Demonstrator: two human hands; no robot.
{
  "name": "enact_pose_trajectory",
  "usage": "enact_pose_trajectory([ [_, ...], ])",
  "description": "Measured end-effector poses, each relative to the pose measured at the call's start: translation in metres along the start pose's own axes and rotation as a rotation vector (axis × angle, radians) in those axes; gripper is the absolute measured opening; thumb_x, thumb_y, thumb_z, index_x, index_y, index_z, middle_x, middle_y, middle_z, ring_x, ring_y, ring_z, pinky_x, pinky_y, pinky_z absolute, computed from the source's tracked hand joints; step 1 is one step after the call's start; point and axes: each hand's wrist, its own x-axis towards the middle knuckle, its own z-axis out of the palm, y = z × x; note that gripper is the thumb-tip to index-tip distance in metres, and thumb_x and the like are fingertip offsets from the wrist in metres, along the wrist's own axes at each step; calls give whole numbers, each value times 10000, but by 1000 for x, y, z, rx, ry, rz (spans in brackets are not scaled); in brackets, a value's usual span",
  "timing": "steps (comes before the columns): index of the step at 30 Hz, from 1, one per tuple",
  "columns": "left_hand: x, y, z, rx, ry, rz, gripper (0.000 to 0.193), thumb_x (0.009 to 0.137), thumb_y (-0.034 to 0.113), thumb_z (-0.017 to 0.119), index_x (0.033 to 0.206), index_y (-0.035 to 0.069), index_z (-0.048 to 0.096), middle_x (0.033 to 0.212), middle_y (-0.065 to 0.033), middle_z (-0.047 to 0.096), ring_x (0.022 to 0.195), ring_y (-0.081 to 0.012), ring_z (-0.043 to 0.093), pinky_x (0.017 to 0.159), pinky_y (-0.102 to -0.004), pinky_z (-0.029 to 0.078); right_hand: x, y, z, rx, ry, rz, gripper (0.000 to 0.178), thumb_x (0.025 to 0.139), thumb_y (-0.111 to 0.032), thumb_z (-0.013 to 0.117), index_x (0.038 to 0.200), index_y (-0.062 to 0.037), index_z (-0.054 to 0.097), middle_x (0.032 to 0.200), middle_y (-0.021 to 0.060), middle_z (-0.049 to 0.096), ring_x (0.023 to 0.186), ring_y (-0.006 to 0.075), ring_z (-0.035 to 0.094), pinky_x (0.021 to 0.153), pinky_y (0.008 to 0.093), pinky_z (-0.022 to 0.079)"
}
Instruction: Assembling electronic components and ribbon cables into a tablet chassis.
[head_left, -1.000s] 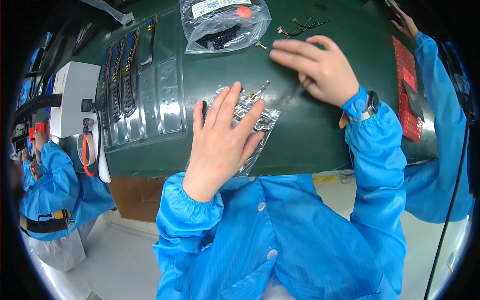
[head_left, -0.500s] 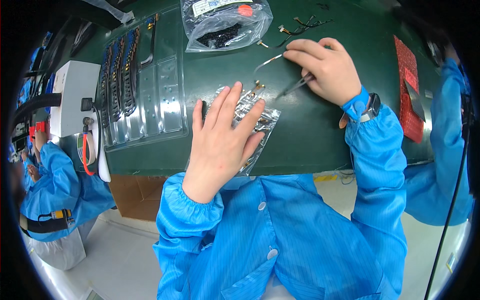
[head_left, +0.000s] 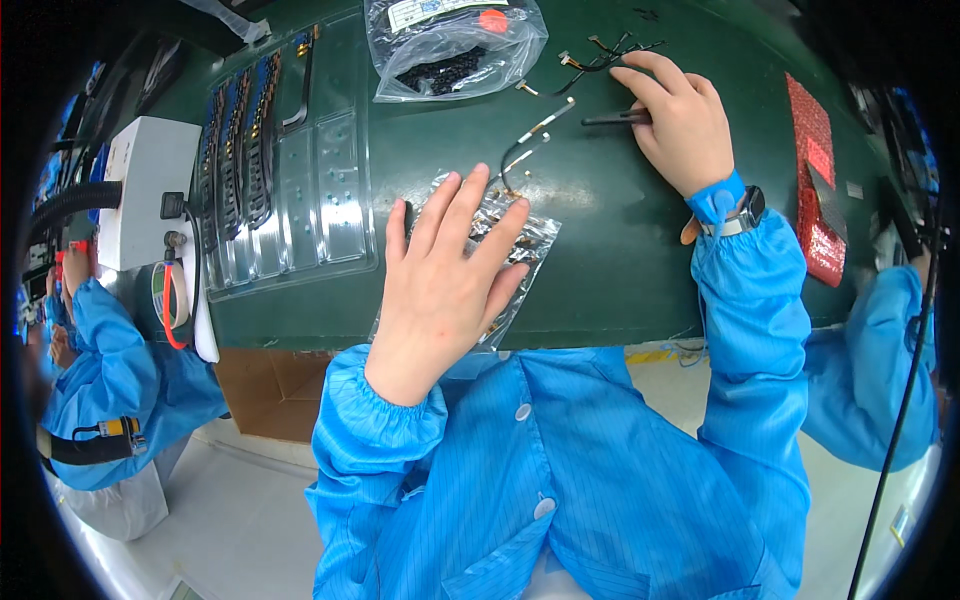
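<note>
My left hand [head_left: 435,275] lies flat with its fingers spread, pressing on a small clear plastic bag [head_left: 530,262] that has tiny metallic parts in it. From the bag's far end, past my fingertips, a thin black-and-white cable [head_left: 538,128] with small end connectors curves out over the table. My right hand [head_left: 685,130] keeps dark tweezers [head_left: 612,119] in its grip, their tips pointing left. Its forefinger reaches the edge of several loose black cables [head_left: 600,63] with small pale connectors; whether it touches them I cannot tell.
A clear tray [head_left: 322,235] at the left holds rows of dark cable parts. Beside it stands a white box [head_left: 150,195] with a black hose. A clear bag of black pieces [head_left: 455,60] lies at the back, red bubble wrap [head_left: 812,150] at the right. Co-workers in blue sit on both sides.
My right hand has let go of the black-and-white cable, now lying beyond the bag, and moved away toward the loose black cables, tweezers still held. My left hand stays put.
</note>
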Motion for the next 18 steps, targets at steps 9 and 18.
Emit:
enact_pose_trajectory([
  [9,3,3,0,37,-7,5,487,767,225,642,1237,218,515,1366,-111,372,1260,-294,348,1009,-539,241,6,-47,-9,443,-10,-350,368,685,-83,649,1045,-155,625,1052,-13,607,847,136,582,749,297,415],
  [18,-1,1,-3,33,-7,-16,477,776,225,629,1238,212,514,1368,-119,363,1262,-297,345,1014,-541,231,1,-32,-12,283,-80,-371,318,748,-229,640,1056,-155,622,1126,-32,563,789,141,563,748,290,419],
])
